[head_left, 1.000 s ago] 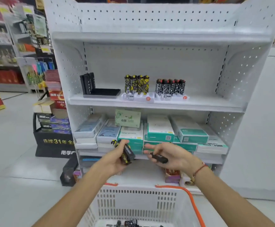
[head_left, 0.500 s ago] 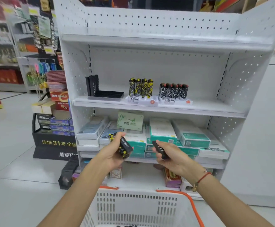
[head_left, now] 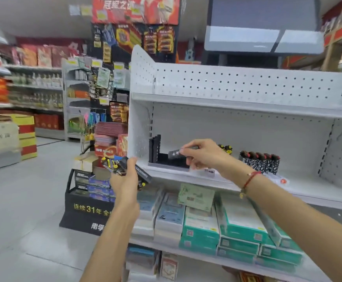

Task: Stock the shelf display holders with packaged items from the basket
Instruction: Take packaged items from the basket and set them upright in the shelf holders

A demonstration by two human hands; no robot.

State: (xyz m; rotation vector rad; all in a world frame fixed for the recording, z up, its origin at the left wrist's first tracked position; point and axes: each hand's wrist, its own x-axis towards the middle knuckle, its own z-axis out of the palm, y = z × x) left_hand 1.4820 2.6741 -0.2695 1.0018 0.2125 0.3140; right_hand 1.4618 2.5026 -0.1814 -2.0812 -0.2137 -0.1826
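On the middle shelf (head_left: pixel 237 181) of the white perforated rack, at its left end, stands a black display holder (head_left: pixel 166 157) with upright dividers at its far side. Just above this holder the person's right hand (head_left: pixel 202 154) pinches a small black packaged item (head_left: pixel 175 154) between thumb and fingers; the item lies nearly level, its printed face toward us. A red cord bracelet (head_left: pixel 251 178) is around the right wrist. To the left, nearer to us and in front of the rack's side panel, the left hand (head_left: pixel 125 176) is curled around a bunch of black and yellow packaged items (head_left: pixel 118 166), one with a white number printed along its edge. Farther right on the same shelf stand a row of yellow-black lighters (head_left: pixel 226 149), partly hidden behind the right hand, and a row of red-black lighters (head_left: pixel 259 161). On the shelf below lie stacked green and white boxes (head_left: pixel 239 226).
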